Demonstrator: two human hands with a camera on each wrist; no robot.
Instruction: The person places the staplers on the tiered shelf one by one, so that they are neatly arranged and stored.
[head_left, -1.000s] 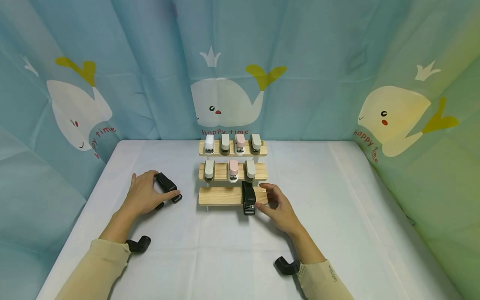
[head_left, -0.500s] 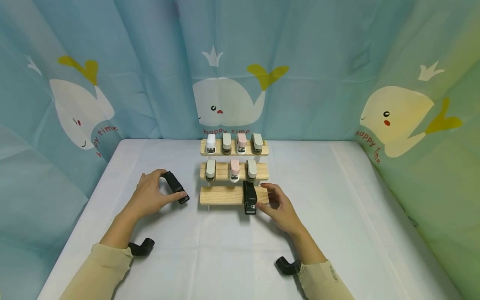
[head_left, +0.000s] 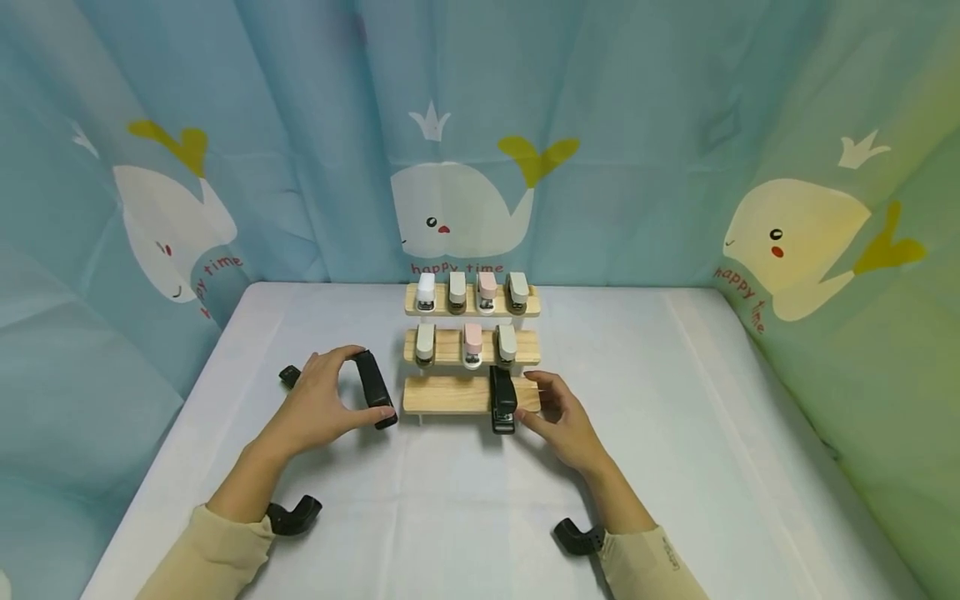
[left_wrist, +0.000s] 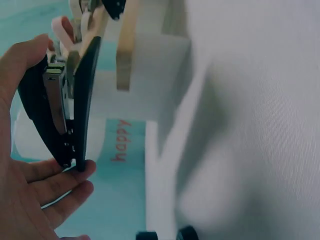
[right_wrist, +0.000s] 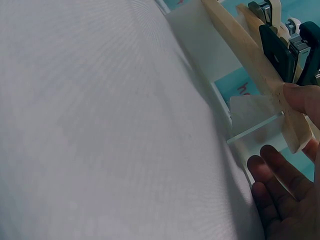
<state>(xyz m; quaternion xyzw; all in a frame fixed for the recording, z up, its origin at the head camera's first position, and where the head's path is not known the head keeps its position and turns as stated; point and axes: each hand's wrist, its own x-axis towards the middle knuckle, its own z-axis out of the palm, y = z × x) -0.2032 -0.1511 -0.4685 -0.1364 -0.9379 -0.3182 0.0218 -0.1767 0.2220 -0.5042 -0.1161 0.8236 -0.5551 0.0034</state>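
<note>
My left hand (head_left: 311, 408) holds a black stapler (head_left: 375, 387) just left of the display stand, thumb at its near end and fingers at its far end. In the left wrist view the stapler's two arms (left_wrist: 87, 100) spread apart at one end. A second black stapler (head_left: 503, 404) rests on the right part of the stand's lowest wooden shelf (head_left: 446, 396). Beside it, my right hand (head_left: 566, 425) grips the right end of that shelf, thumb on the front edge next to the stapler and index finger behind. Its other fingers (right_wrist: 285, 170) hang below the board.
The middle shelf (head_left: 442, 354) bears three small staplers, and several more stand on the top shelf (head_left: 408, 302). A small black object (head_left: 289, 377) lies on the white tabletop (head_left: 450, 517), partly hidden behind my left hand. A whale-print curtain (head_left: 630, 217) surrounds the back and sides.
My left hand has lifted the black stapler and carried it right, toward the stand, turning it more lengthwise. Another black object shows behind it on the table. The right hand keeps its place.
</note>
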